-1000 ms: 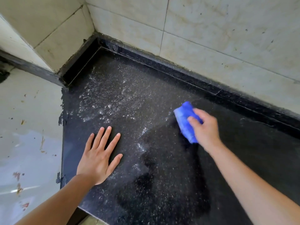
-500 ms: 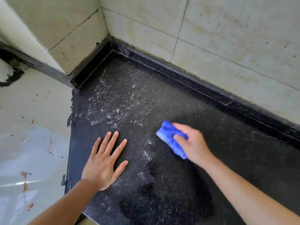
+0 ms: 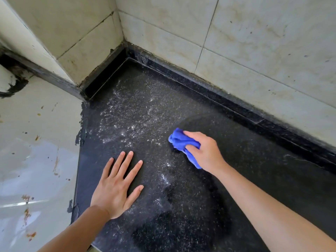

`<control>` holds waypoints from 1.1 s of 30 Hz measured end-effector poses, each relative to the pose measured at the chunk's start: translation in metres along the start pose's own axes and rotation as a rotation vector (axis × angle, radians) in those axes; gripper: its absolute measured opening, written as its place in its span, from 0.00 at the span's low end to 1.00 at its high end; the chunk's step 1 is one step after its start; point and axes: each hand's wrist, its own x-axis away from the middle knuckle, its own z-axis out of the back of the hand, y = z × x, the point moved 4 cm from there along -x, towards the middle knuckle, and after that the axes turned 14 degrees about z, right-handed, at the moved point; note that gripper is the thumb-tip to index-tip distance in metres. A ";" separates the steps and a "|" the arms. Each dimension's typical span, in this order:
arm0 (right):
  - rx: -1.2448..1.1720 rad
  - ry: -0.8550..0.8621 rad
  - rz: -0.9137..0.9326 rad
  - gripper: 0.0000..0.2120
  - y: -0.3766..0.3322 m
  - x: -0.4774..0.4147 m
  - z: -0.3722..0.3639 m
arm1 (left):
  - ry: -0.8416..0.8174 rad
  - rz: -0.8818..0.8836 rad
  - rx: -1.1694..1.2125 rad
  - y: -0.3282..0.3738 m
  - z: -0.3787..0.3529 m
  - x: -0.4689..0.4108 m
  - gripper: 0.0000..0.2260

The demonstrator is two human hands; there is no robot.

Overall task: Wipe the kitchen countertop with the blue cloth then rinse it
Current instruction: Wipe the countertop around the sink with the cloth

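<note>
The black speckled countertop [image 3: 254, 170] fills the middle and right of the view, glistening wet toward its far left corner. A crumpled blue cloth [image 3: 179, 140] lies on the counter near its middle. My right hand [image 3: 205, 151] grips the cloth from above, fingers curled round it, pressing it onto the stone. My left hand [image 3: 116, 186] rests flat on the counter near its left edge, fingers straight and spread, holding nothing. Part of the cloth is hidden under my right palm.
Beige wall tiles [image 3: 254, 51] rise behind the counter above a dark raised stone edge [image 3: 227, 100]. The counter's left edge [image 3: 78, 170] drops off to a stained, wet tiled floor [image 3: 36, 160]. The walls meet in a corner [image 3: 125, 51] at the far left.
My right hand has dragged the blue cloth across the counter toward the left and nearer to me. My left hand has stayed flat in the same place.
</note>
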 end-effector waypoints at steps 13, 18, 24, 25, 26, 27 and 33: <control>0.003 0.911 -0.943 0.24 0.063 -0.075 0.057 | 0.001 -0.008 0.018 -0.001 -0.002 -0.002 0.29; 0.096 0.812 -0.973 0.30 0.058 -0.097 0.037 | 0.021 -0.009 0.032 -0.002 -0.003 -0.003 0.29; 0.255 0.547 -0.789 0.31 0.028 -0.121 0.008 | 0.024 -0.014 0.032 -0.001 -0.003 -0.002 0.29; 0.267 0.511 -0.783 0.31 0.026 -0.122 0.006 | 0.028 -0.014 0.031 0.000 -0.003 -0.002 0.29; 0.294 0.474 -0.764 0.30 0.024 -0.122 0.005 | 0.034 -0.014 0.029 0.000 -0.003 -0.003 0.29; 0.337 0.426 -0.721 0.28 0.023 -0.120 0.004 | 0.038 -0.014 0.025 0.000 -0.003 -0.002 0.29; 0.198 -0.022 -0.224 0.17 0.005 -0.154 -0.008 | 0.040 -0.008 0.018 0.001 -0.001 -0.001 0.29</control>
